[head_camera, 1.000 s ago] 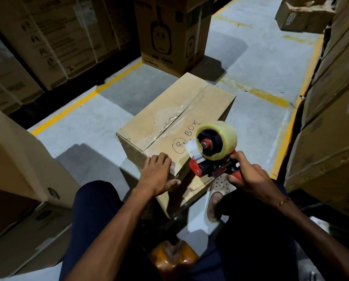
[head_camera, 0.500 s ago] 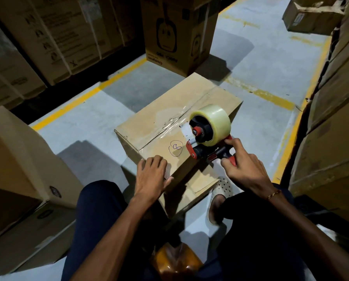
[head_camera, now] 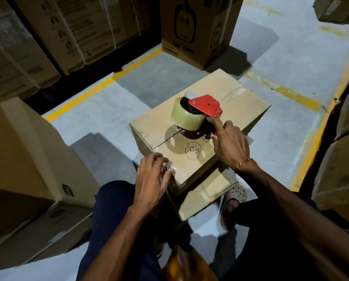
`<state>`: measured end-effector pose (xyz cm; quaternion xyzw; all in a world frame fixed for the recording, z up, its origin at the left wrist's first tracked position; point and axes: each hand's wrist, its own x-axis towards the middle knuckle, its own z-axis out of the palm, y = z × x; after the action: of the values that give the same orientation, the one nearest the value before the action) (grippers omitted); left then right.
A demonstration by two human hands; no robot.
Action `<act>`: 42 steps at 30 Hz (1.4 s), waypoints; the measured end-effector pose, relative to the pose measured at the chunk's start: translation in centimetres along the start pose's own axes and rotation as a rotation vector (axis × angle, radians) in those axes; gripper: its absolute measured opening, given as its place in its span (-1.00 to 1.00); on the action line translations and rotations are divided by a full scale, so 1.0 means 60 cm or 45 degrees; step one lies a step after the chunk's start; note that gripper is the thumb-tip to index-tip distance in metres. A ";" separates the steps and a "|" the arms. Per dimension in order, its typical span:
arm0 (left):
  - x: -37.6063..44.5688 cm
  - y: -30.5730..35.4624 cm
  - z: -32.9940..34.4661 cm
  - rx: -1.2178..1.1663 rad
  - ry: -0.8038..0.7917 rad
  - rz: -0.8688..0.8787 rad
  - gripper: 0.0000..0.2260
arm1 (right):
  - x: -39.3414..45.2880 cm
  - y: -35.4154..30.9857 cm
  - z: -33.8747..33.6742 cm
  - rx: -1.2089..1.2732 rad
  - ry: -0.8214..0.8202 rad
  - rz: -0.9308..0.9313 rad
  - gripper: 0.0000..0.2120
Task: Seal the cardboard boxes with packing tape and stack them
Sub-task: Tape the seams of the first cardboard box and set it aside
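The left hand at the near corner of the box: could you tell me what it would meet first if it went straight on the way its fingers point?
Probably the cardboard box itself: the left hand already touches its near corner.

I see a pale grey concrete floor (head_camera: 291, 63) crossed by worn yellow painted lines (head_camera: 100, 88) to the far left and far right of the fingers. Tall stacks of strapped brown printed cartons (head_camera: 54, 31) wall off the left beyond them, and a brown carton with a black face-like print (head_camera: 193, 31) stands straight ahead. Dim light throws hard dark shadows on the floor.
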<state>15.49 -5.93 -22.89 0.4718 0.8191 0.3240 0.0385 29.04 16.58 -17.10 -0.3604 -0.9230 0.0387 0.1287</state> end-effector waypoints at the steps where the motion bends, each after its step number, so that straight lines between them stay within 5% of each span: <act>1: 0.003 0.002 0.000 -0.066 0.057 -0.101 -0.74 | 0.008 0.000 0.007 -0.005 0.010 0.004 -0.45; 4: 0.012 0.004 -0.006 -0.470 0.160 -0.515 -0.82 | 0.029 -0.001 0.025 -0.007 0.002 0.005 -0.45; 8: 0.025 -0.011 0.014 -0.982 0.010 -1.032 -0.70 | 0.029 0.002 0.043 -0.060 -0.018 -0.026 -0.43; 12: 0.026 -0.022 0.037 -1.335 -0.076 -1.307 -0.62 | 0.003 0.001 0.056 -0.054 -0.112 -0.058 -0.34; 15: 0.027 -0.012 0.050 -1.321 0.005 -1.340 -0.59 | -0.034 -0.005 0.050 0.008 0.011 -0.005 -0.44; 18: 0.021 -0.003 0.066 -1.203 0.041 -1.313 -0.55 | -0.064 -0.028 0.041 0.167 0.258 -0.109 -0.77; 21: 0.010 0.006 0.077 -1.152 0.079 -1.282 -0.56 | -0.086 -0.062 0.044 0.502 0.039 -0.356 -0.85; 28: 0.005 0.011 0.065 -1.311 0.255 -1.263 -0.73 | -0.111 -0.115 0.056 0.638 -0.445 -0.259 -0.88; 42: 0.010 0.004 0.062 -1.453 0.259 -1.236 -0.87 | -0.105 -0.152 0.058 0.419 -0.564 -0.148 -0.86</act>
<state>16.74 -3.52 -25.52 -0.0675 0.6395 0.6864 0.3394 26.59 5.70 -20.28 -0.2640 -0.9291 0.2585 -0.0175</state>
